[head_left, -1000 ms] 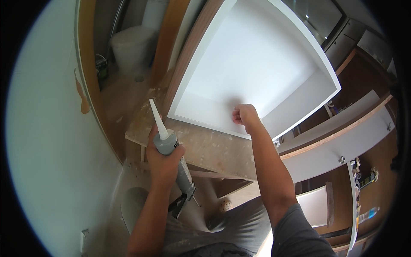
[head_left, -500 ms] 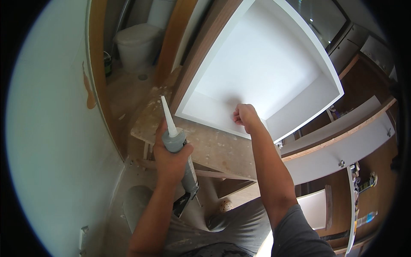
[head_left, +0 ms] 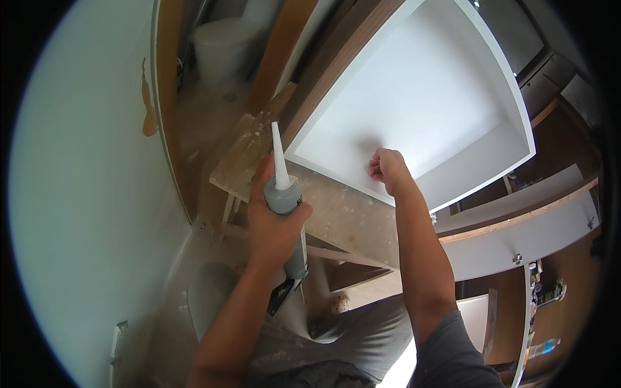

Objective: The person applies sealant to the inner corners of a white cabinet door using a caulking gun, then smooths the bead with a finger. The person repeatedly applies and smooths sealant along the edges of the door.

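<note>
My left hand (head_left: 272, 223) is wrapped around the grey sealant cartridge (head_left: 283, 197) of a caulking gun, and its white nozzle (head_left: 279, 155) points upward. The nozzle tip stands just left of the near-left corner of a white open-fronted cabinet box (head_left: 343, 169). Part of the gun's black frame (head_left: 284, 294) shows below my hand, over my lap. My right hand (head_left: 389, 169) is closed, knuckles up, inside the near part of the box. Its curled fingers hide whatever may be in them, and I cannot tell whether they touch the white panel.
Under the box is a stained wooden bench (head_left: 349, 216). A pale wall (head_left: 84, 194) rises at the left, beside a doorway with a toilet (head_left: 223, 48). At the right lie cabinet parts, including a long white panel (head_left: 504, 249), and a plastic bottle (head_left: 543, 348).
The view has shifted, so the box and both hands appear farther right. The caulking gun has come slightly closer to the box's corner. My right hand stays closed inside the box.
</note>
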`<state>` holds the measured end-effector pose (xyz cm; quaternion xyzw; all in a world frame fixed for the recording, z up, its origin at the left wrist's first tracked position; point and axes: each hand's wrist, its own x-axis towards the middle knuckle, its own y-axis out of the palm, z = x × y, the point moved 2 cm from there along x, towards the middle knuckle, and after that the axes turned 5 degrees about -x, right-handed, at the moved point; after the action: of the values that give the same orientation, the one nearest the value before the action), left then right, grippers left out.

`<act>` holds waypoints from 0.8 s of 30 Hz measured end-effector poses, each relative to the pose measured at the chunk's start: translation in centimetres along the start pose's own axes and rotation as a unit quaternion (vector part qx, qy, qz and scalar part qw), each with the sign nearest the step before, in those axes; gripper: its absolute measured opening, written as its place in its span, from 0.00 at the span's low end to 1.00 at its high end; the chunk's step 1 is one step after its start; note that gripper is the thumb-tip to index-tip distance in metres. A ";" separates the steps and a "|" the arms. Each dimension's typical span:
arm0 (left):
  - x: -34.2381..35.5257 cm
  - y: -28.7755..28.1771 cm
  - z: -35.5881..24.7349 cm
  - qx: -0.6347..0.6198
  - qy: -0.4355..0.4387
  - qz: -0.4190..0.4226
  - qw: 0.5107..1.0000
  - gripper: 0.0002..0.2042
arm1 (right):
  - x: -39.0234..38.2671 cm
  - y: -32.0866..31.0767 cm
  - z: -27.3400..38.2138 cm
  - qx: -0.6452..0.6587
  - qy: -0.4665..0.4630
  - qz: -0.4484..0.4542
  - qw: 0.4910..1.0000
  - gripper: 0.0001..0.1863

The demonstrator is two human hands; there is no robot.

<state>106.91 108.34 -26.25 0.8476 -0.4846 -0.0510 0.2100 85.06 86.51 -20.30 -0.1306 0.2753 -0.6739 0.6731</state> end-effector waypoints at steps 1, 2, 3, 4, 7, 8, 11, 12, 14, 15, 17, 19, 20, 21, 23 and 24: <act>0.0 0.0 0.0 -0.001 0.010 0.002 1.000 0.43 | -0.1 0.0 0.1 0.001 0.001 0.000 1.000 0.09; 0.1 0.0 0.0 -0.005 0.022 0.004 1.000 0.43 | -0.1 0.1 0.2 0.001 0.002 -0.003 1.000 0.09; 0.1 0.0 0.0 -0.008 0.034 0.006 0.999 0.43 | -0.2 0.1 0.2 0.002 0.000 -0.001 1.000 0.09; 0.1 0.0 0.1 -0.009 0.030 0.004 0.999 0.43 | -0.2 0.2 0.3 0.004 0.001 -0.001 1.000 0.09; 0.1 0.0 0.4 -0.016 0.026 -0.001 1.000 0.44 | -0.3 0.4 0.5 0.009 0.004 0.004 1.000 0.09; 0.1 0.0 0.5 -0.020 0.025 -0.002 0.999 0.44 | -0.3 0.5 0.6 0.010 0.005 0.009 1.000 0.09; 0.1 0.0 0.5 -0.016 0.033 0.000 0.999 0.44 | -0.3 0.9 0.9 0.011 0.004 0.012 1.000 0.10; 0.1 0.0 0.5 -0.016 0.031 0.000 0.999 0.44 | -0.4 1.1 1.0 0.011 0.001 0.013 1.000 0.10; 0.1 0.0 0.5 -0.016 0.030 0.001 0.999 0.44 | -0.5 1.5 1.2 0.006 -0.002 0.012 1.000 0.10; 0.1 0.0 0.5 -0.016 0.031 0.001 0.999 0.44 | -0.6 1.6 1.4 0.002 -0.005 0.012 1.000 0.10; 0.1 0.0 0.4 -0.013 0.033 0.000 0.999 0.44 | -0.8 1.9 1.7 -0.005 -0.003 0.011 1.000 0.09; 0.1 0.0 0.3 -0.006 0.037 0.000 0.999 0.44 | -0.9 2.1 2.0 -0.008 -0.005 0.012 1.000 0.09; 0.1 0.0 0.3 -0.009 0.037 0.001 0.999 0.44 | -1.0 2.2 2.1 -0.008 -0.007 0.016 1.000 0.09; 0.1 0.0 0.3 -0.011 0.036 0.002 0.999 0.44 | -1.0 2.4 2.2 -0.009 -0.008 0.017 1.000 0.09; 0.1 0.1 0.3 -0.011 0.036 0.002 0.999 0.44 | -1.1 2.7 2.4 -0.012 -0.012 0.017 1.000 0.09; 0.1 0.1 0.3 -0.010 0.038 0.000 0.999 0.44 | -1.2 3.0 2.6 -0.014 -0.013 0.016 1.000 0.09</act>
<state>106.80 108.08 -26.47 0.8469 -0.4757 -0.0233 0.2365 89.02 87.35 -19.58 -0.1441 0.2780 -0.6572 0.6856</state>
